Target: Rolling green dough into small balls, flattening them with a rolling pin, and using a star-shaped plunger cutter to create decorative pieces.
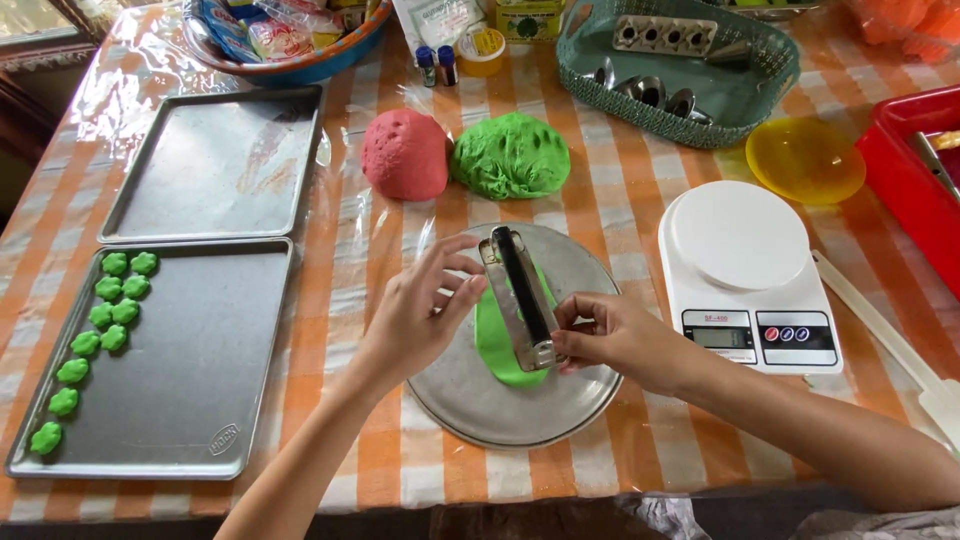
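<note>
**Two hands working a metal scraper over green dough on a round tray**

The left hand (420,310) is curling its fingers around the far end of a metal bench scraper (520,297) with a black handle, gripping it from the left side. The right hand (610,338) is pinching the near end of the same scraper between thumb and fingers. The scraper is standing on its edge across a flattened strip of green dough (497,345), which is lying on a round metal tray (560,405) in the middle of the orange-and-white checked tablecloth (640,190).

Beyond the tray, a pink dough ball (405,153) and a green dough ball (512,155) are sitting side by side, just touching. To the left, two rectangular baking sheets are lying one behind the other: the near baking sheet (190,370) is carrying small green flower-shaped dough pieces (95,330) along its left edge, and the far baking sheet (215,165) is bare. To the right of the round tray, a white kitchen scale (745,275) is sitting, with a yellow bowl (805,160) behind it. A teal basket (740,95) holding metal moulds is standing at the far right.
</note>
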